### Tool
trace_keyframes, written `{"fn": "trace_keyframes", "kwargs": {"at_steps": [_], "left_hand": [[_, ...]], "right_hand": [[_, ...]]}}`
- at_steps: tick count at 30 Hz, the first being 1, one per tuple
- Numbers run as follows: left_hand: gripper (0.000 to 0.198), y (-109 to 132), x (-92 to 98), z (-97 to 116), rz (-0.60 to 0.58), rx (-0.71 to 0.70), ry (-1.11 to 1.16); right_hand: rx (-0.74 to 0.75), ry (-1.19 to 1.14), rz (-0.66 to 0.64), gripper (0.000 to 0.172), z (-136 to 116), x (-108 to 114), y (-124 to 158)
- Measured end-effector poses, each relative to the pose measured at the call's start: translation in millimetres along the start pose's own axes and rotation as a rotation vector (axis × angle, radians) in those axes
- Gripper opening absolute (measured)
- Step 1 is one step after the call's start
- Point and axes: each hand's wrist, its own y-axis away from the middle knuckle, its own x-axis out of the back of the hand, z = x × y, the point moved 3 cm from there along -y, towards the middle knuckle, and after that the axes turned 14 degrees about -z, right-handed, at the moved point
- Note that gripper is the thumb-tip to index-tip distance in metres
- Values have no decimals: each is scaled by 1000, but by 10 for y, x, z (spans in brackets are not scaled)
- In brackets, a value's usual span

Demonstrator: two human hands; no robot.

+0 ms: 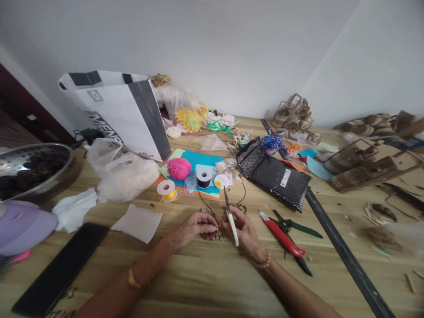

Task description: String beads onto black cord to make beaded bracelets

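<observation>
My left hand [194, 226] pinches a small beaded string [213, 232] at the middle of the wooden table [205, 278]. My right hand [243, 229] grips white-handled scissors [230, 215], blades pointing up and away, and also touches the beads. A thin black cord [243, 187] runs from the beads toward a black cord spool [204, 177]. Both hands meet close together over the beads.
Red and green pliers [286, 234] lie just right of my hands. A yellow thread spool [166, 190], pink yarn ball [179, 168], black bubble mailer [274, 174], white shopping bag [122, 112], plastic bag [124, 174], white tissue [137, 223], dark phone [59, 267] and metal ruler [344, 254] surround them. Wooden baskets [361, 165] stand at right.
</observation>
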Motion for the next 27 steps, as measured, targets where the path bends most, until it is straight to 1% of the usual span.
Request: {"fn": "trace_keyframes", "kwargs": {"at_steps": [5, 10, 14, 17, 20, 24, 27], "left_hand": [[26, 9, 4, 9, -11, -4, 14], [24, 3, 21, -29, -7, 41, -17], [23, -8, 17, -34, 17, 15, 40], [26, -8, 16, -29, 44, -1, 85], [29, -5, 29, -39, 73, 3, 114], [28, -11, 98, -76, 129, -60, 180], [28, -13, 163, -85, 163, -129, 250]], "right_hand": [[-10, -36, 8, 50, -13, 4, -6], [0, -4, 45, 48, -37, 19, -13], [24, 14, 49, 47, -36, 28, -20], [28, 19, 53, 48, -27, 39, -23], [37, 32, 85, 49, -20, 77, -19], [68, 82, 127, 49, -53, 137, -10], [71, 120, 106, 50, -132, 146, -4]]}}
